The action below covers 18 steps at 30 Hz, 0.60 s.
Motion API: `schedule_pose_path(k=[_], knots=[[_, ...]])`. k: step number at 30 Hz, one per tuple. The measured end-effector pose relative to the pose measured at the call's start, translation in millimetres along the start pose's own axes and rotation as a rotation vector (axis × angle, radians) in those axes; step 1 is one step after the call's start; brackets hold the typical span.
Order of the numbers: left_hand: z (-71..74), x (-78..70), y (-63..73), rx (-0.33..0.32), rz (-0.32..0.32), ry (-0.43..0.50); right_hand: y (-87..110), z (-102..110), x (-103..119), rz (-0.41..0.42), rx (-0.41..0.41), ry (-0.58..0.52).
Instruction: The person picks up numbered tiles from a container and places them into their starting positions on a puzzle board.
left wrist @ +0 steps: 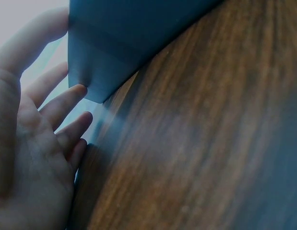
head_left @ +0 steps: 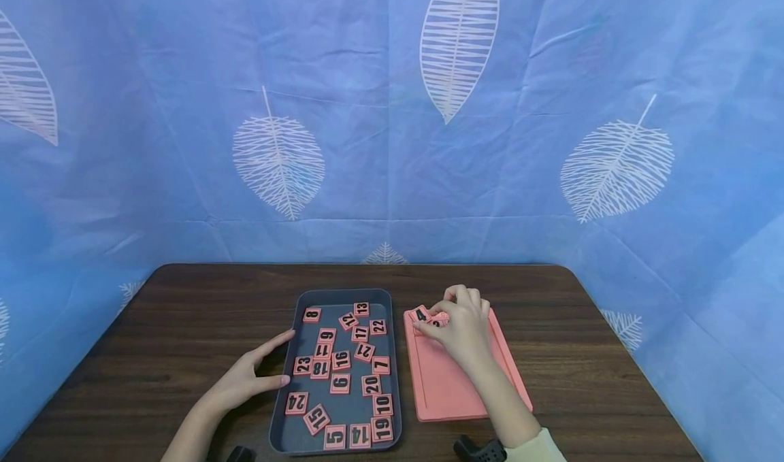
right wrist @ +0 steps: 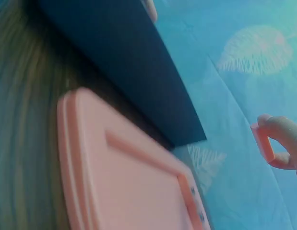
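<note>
My right hand (head_left: 468, 329) pinches a pink square tile marked 4 (head_left: 419, 314) between thumb and fingers, over the far left corner of the pink tray (head_left: 450, 384). In the right wrist view this tile (right wrist: 263, 143) is seen edge-on, raised above the tray. Beside it another numbered tile (head_left: 439, 319) lies along the tray's far edge, partly covered by the fingers. My left hand (head_left: 241, 380) rests its extended fingers and thumb against the left side of the dark grey tray (head_left: 349, 409). In the left wrist view those fingers touch the tray's outer wall (left wrist: 124, 43).
Several pink tiles with black numbers, such as tile 8 (head_left: 312, 314) and tile 5 (head_left: 334, 437), lie scattered in the dark tray at various angles. Both trays stand side by side on a brown wooden table (head_left: 588, 367). A blue leaf-patterned cloth (head_left: 367, 142) hangs behind.
</note>
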State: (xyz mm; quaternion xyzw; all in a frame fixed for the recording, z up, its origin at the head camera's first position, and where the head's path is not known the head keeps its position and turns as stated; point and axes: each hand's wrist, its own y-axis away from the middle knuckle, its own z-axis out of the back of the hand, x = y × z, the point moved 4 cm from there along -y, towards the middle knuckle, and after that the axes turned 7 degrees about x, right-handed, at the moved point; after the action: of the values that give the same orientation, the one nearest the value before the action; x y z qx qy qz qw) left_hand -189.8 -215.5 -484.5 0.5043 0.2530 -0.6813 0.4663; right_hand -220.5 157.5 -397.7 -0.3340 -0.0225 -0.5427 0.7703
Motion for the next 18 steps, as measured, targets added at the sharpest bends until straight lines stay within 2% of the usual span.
schedule_pose_path(k=[6,18], knots=[[0.7,-0.3,0.0,-0.002,-0.001,-0.008,8.5,7.0,-25.8,-0.065,-0.028,0.037],[1.5,-1.3,0.6,0.003,-0.027,-0.025,26.1,4.3,-70.3,-0.277,0.007,0.064]])
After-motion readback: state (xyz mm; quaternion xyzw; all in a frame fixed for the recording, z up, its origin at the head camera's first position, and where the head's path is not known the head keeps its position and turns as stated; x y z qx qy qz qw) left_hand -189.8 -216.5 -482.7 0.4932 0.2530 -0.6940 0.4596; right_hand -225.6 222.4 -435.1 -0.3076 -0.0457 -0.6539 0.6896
